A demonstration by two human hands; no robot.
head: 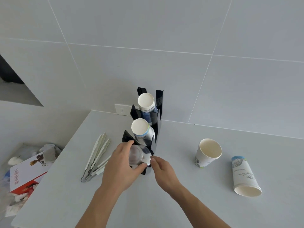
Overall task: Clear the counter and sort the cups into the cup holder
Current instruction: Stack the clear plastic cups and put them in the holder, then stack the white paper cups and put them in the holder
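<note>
A black cup holder (159, 102) stands on the grey counter (181, 203) against the tiled wall. Two stacks of paper cups sit in it bottom-up, one in the back slot (146, 101) and one in the middle slot (140, 127). My left hand (121, 165) grips a clear plastic cup (139, 156) at the holder's front slot. My right hand (162, 171) hovers just right of that cup, its fingertips at the holder's front edge, holding nothing. An upright paper cup (208, 153) and an upside-down paper cup (245, 176) stand on the counter to the right.
White tongs (97, 155) lie on the counter left of the holder. Beyond the counter's left edge is a bin (24, 171) with a red-and-white box and crumpled waste. A wall socket (122, 109) sits behind the holder.
</note>
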